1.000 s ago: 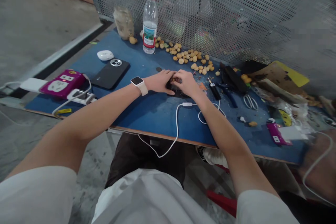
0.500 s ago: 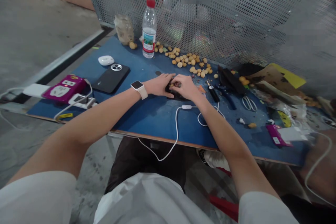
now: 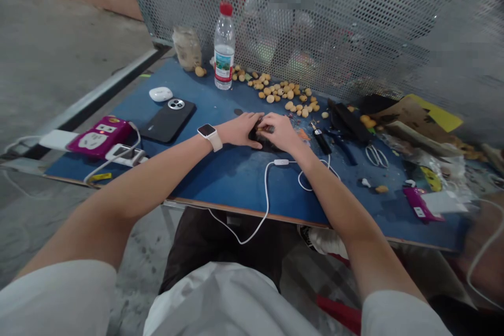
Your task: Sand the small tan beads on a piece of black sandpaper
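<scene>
Head view, clock positions taken from the hands, 12 o'clock being the far edge of the table.

The left hand (image 3: pixel 238 132), wearing a white-strapped smartwatch (image 3: pixel 208 136), is curved palm-down over the near-left side of a small dark object (image 3: pixel 258 136). The right hand (image 3: pixel 281 133) is bent over its right side, its fingertips (image 3: pixel 268 128) meeting the left fingers above it. Both hands are mostly closed and appear to grip the object between them. Its exact kind cannot be determined, as the fingers cover most of it. It sits at the centre of a blue work table (image 3: pixel 244 191), resting on or just above the surface.

At 12 o'clock stands a capped water bottle (image 3: pixel 224 47), with a scattered group of small tan round nuts (image 3: pixel 275 89) at 1 o'clock. At 10 o'clock lie a black smartphone (image 3: pixel 167 122) and a white earbud case (image 3: pixel 160 94). A magenta power strip (image 3: pixel 94 139) lies at 9 o'clock. Pliers (image 3: pixel 342 146) and scissors (image 3: pixel 376 156) lie at 3 o'clock. A white cable (image 3: pixel 268 194) runs along the table at 6 o'clock, below the hands.
</scene>
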{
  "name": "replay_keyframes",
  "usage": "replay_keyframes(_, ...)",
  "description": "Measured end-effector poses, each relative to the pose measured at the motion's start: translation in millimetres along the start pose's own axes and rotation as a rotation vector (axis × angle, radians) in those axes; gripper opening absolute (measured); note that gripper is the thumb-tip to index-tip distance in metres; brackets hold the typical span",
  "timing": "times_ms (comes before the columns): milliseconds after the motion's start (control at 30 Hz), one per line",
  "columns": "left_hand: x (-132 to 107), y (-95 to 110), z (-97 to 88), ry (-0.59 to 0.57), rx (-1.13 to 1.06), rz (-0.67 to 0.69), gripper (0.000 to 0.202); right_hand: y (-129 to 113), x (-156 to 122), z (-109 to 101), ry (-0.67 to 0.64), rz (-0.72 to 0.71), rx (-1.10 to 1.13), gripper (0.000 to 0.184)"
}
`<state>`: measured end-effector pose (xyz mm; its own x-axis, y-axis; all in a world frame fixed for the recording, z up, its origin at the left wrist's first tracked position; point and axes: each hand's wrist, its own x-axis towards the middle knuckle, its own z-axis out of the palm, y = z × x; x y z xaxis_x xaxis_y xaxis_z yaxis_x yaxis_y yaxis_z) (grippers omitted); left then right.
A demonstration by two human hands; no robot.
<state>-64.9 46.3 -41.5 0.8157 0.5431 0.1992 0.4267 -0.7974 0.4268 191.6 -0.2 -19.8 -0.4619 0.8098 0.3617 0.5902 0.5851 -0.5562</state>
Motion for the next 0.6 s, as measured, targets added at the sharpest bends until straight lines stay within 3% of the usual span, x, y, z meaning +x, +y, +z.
replay_keyframes(267,-1,-4,3.2,0.015,-0.011,-0.010,0.132,-13,-3,-3,-0.035,0.063,-0.016,0.017)
replay_keyframes(400,-1,-4,3.4,0.033,-0.005,0.020,0.129,-17,-4,-5,-0.111,0.030,-0.010,0.013)
replay_keyframes(600,0,5,-2.4,0.000,0.001,-0.068,0.129,0,6,-7,0.041,0.073,-0.102,0.002)
